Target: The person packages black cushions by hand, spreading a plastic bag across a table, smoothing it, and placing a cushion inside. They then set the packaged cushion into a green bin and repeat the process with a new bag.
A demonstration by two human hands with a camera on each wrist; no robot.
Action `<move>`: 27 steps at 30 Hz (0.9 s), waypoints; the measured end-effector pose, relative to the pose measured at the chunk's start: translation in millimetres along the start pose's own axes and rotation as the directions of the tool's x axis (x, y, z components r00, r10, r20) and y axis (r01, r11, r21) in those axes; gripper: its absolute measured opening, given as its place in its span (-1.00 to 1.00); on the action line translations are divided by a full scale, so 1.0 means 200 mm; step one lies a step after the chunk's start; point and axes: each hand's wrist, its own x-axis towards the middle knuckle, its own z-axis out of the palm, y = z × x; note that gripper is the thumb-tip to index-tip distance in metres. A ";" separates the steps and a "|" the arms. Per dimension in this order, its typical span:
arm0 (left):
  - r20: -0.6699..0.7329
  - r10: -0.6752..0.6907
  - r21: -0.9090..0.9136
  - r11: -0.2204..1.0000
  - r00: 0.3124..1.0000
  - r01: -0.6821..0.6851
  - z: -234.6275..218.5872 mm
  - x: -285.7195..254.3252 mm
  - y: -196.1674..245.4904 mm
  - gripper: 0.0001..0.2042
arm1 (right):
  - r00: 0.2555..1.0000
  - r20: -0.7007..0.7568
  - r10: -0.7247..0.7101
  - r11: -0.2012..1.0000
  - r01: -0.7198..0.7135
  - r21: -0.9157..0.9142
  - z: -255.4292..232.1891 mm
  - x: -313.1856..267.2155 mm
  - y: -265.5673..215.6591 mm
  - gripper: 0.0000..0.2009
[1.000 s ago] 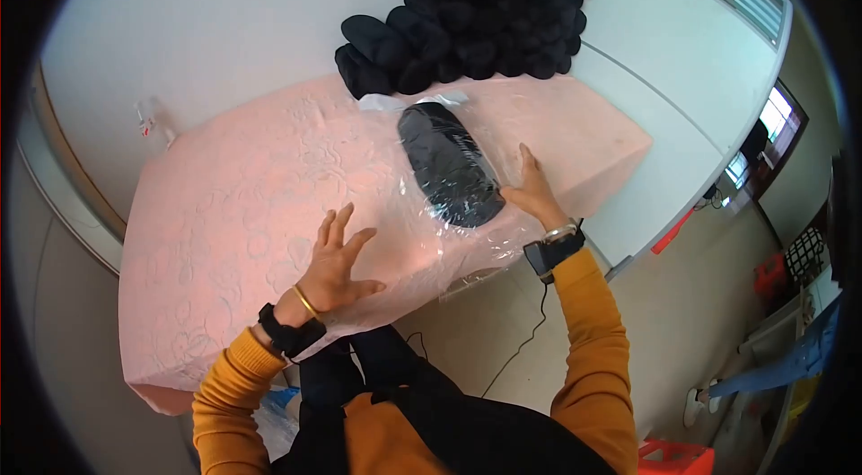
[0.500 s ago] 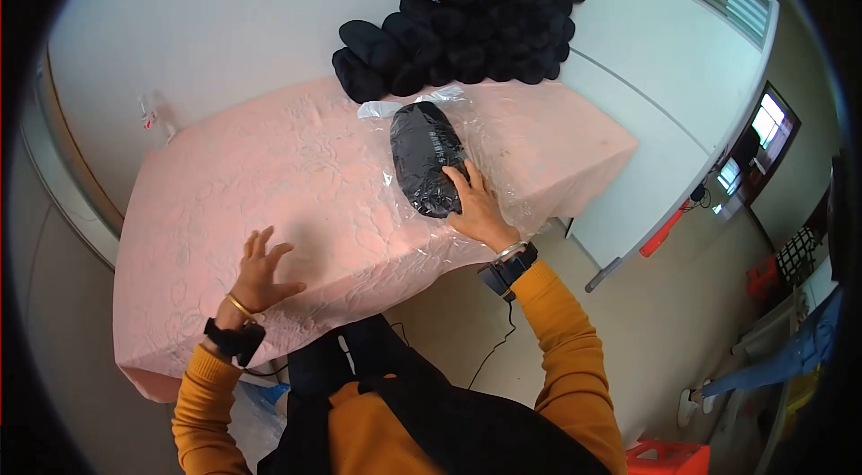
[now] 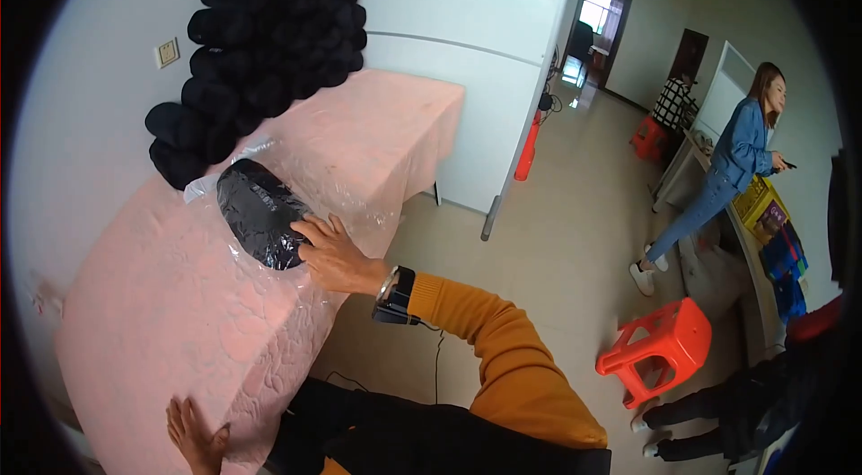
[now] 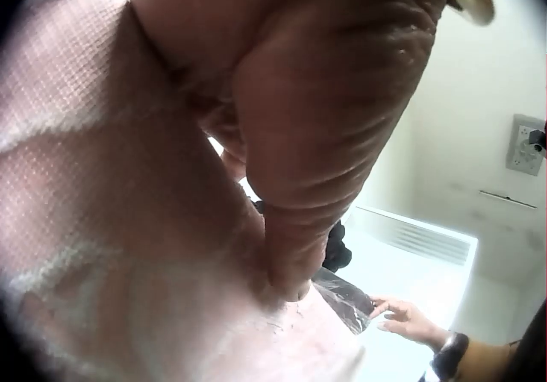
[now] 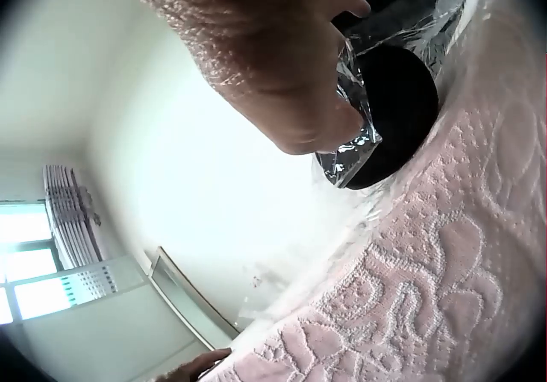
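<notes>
A black oblong cushion-like item [image 3: 262, 213] with pale lettering lies inside a clear plastic bag [image 3: 355, 206] on the pink-covered table [image 3: 171, 295]. My right hand [image 3: 334, 252] grips its near end, fingers over the top. In the right wrist view the thumb of that hand [image 5: 282, 83] presses the crinkled film against the black side. My left hand [image 3: 195, 435] rests on the cloth near the table's front edge, fingers spread and holding nothing. Seen close in the left wrist view, the left hand [image 4: 316, 134] has its thumb tip down on the cloth.
A heap of similar black items [image 3: 278, 35] is stacked against the wall. Beyond the table stands a white partition [image 3: 449, 35]. A red stool [image 3: 660, 349] is on the floor to the right, and a person in denim [image 3: 741, 147] stands farther back by a side table.
The head view has swung to the right, showing the stool and standing person. My right hand has moved onto the bagged item. My left hand has lowered from the air onto the cloth.
</notes>
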 end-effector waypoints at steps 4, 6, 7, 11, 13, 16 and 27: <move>0.013 -0.019 0.054 0.998 1.000 0.018 0.05 -0.01 -0.02 -0.07 | 0.991 -0.131 -0.011 0.999 0.017 0.044 0.01 0.01 -0.02 -0.75; -0.001 -0.018 0.071 0.997 1.000 0.018 0.05 0.01 -0.01 -0.07 | 0.943 -0.305 -0.134 0.956 0.204 0.211 -0.04 0.06 -0.18 -0.76; 0.000 -0.020 0.072 0.997 1.000 0.020 0.05 0.03 0.00 -0.07 | 0.953 -0.259 -0.159 0.905 0.245 0.347 -0.01 0.08 -0.24 -0.72; 0.000 0.046 0.113 0.993 0.999 -0.046 -0.02 0.03 0.07 -0.12 | 0.971 0.023 -0.236 0.692 0.152 0.706 0.09 0.06 -0.52 -0.63; -0.023 0.178 0.161 0.972 0.984 -0.172 -0.08 0.07 0.11 -0.24 | 0.975 -0.001 -0.223 0.726 0.167 0.667 0.16 0.01 -0.53 -0.60; -0.024 0.071 0.145 0.987 0.997 -0.067 0.04 0.05 -0.02 -0.13 | 0.980 -0.023 -0.198 0.794 0.174 0.582 0.17 0.00 -0.50 -0.54; 0.015 0.018 0.075 0.997 1.000 -0.019 0.05 0.02 -0.06 -0.08 | 0.913 0.398 -0.091 0.907 -0.089 0.411 0.20 -0.10 -0.33 -0.57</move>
